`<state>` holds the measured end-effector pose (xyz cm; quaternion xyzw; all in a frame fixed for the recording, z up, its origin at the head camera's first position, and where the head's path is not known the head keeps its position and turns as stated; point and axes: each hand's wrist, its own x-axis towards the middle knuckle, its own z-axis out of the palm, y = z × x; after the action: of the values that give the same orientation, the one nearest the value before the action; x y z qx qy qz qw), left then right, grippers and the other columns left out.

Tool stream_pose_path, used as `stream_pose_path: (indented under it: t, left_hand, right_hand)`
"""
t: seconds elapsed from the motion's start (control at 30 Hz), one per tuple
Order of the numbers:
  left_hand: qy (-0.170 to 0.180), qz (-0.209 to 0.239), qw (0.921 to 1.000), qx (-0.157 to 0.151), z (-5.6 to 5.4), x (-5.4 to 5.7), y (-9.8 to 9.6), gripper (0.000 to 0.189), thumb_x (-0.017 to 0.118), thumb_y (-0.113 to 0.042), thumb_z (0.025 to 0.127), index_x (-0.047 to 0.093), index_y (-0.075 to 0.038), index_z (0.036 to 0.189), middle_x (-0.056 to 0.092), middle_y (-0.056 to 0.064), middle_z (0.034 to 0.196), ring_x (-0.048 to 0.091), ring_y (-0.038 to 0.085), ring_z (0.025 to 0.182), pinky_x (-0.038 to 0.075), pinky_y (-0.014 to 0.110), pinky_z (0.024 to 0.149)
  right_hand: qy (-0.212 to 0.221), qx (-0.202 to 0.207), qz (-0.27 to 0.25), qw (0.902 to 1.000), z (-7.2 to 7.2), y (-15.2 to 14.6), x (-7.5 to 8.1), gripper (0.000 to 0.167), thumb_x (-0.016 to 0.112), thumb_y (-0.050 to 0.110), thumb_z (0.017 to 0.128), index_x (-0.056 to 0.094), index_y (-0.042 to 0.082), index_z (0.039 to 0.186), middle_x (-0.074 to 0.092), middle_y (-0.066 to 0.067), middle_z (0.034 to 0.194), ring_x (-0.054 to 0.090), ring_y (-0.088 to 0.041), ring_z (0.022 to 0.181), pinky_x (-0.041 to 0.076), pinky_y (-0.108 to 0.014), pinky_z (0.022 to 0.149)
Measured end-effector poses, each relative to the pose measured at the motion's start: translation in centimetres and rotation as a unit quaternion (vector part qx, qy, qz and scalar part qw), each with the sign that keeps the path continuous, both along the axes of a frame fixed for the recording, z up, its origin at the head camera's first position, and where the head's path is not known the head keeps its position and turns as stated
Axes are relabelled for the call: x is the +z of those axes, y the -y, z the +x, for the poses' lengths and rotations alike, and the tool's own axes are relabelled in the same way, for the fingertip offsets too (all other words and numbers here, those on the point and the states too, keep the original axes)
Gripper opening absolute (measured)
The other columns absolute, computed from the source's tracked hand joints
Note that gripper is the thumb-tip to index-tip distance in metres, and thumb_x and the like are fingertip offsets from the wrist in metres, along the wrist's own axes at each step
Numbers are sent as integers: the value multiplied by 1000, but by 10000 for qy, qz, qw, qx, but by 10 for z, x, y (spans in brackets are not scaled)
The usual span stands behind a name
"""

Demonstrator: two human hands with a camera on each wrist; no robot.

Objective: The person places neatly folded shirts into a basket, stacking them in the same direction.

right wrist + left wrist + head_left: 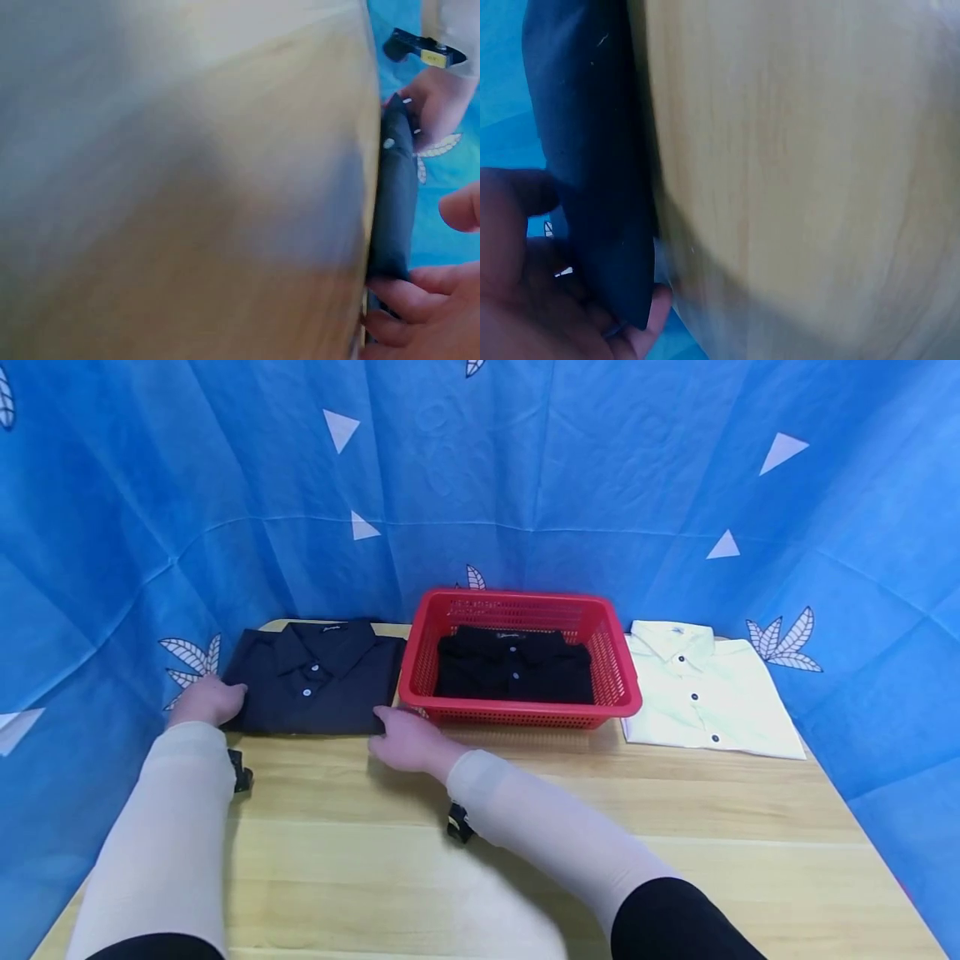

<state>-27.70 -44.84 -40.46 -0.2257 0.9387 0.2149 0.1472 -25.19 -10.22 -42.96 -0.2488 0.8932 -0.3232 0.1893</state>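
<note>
A folded dark navy shirt (337,693), with a collar and pale buttons, lies at the table's back left. My left hand (206,700) grips its left edge; in the left wrist view the thumb (536,191) is on one side of the cloth and fingertips (658,309) show past the other. At the shirt's front right corner is my right hand (408,741). Its fingers (412,300) touch the cloth's edge in the right wrist view, while the thumb (461,208) stands apart from it. The shirt's underside is hidden.
A red plastic basket (517,710) holding a folded black shirt (517,668) stands just right of the navy shirt. Farther right lies a folded white shirt (708,693). A blue curtain (480,468) hangs behind the wooden table (337,860) and along its sides.
</note>
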Motion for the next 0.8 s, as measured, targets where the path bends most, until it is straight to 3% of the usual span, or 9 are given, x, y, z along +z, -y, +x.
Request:
stream_pose_path:
  t: [0.2, 0.27, 0.37, 0.5, 0.57, 0.63, 0.8]
  left_hand:
    - [121, -328, 9989, 309, 7, 4, 2, 87, 19, -57, 104, 27, 20, 146, 27, 47, 145, 34, 60, 124, 33, 69, 103]
    - [148, -374, 9982, 439, 7, 5, 1, 94, 14, -62, 101, 28, 20, 145, 27, 47, 144, 34, 60, 124, 34, 68, 103]
    - [57, -324, 9987, 401, 4, 6, 0, 98, 13, -65, 100, 27, 21, 146, 25, 47, 146, 33, 61, 127, 33, 68, 105]
    - [-106, -77, 9994, 310, -1, 5, -3, 99, 14, -67, 100, 22, 19, 148, 22, 46, 149, 30, 61, 131, 29, 69, 108]
    - [-116, 10, 9993, 360, -2, 4, -4, 100, 13, -68, 99, 20, 18, 150, 20, 45, 151, 29, 61, 132, 28, 68, 109]
    - [-87, 117, 9990, 422, -3, 4, -5, 101, 13, -69, 99, 17, 18, 150, 18, 45, 151, 28, 61, 133, 28, 68, 110]
    - [90, 391, 9985, 381, -4, 3, -4, 102, 14, -68, 99, 7, 20, 150, 11, 45, 153, 22, 62, 137, 27, 67, 111]
  right_hand:
    - [-81, 229, 15, 9997, 4, 0, 7, 63, 55, 33, 99, 40, 12, 156, 50, 0, 151, 52, -9, 128, 43, -28, 105]
    - [65, 35, -184, 9998, 5, 1, 8, 64, 56, 32, 98, 39, 12, 157, 49, 0, 152, 52, -10, 127, 43, -29, 105]
    - [422, -457, -639, 9960, 6, 2, 8, 66, 56, 31, 98, 36, 14, 158, 46, 1, 154, 51, -11, 125, 43, -32, 105]
    - [927, -1065, -1360, 9806, 3, 5, 5, 65, 58, 30, 98, 35, 17, 158, 45, 0, 155, 47, -14, 132, 41, -38, 109]
    - [1228, -1319, -1677, 9692, 2, 6, 3, 65, 59, 30, 99, 36, 19, 158, 45, 0, 155, 47, -16, 134, 41, -40, 110]
    - [1601, -1588, -2078, 9518, 0, 7, 1, 65, 60, 28, 98, 37, 19, 158, 45, -1, 155, 53, -20, 130, 43, -42, 109]
    - [2512, -2229, -3169, 8870, -1, 9, -3, 71, 65, 16, 94, 35, 14, 159, 41, -5, 158, 58, -26, 126, 49, -41, 102]
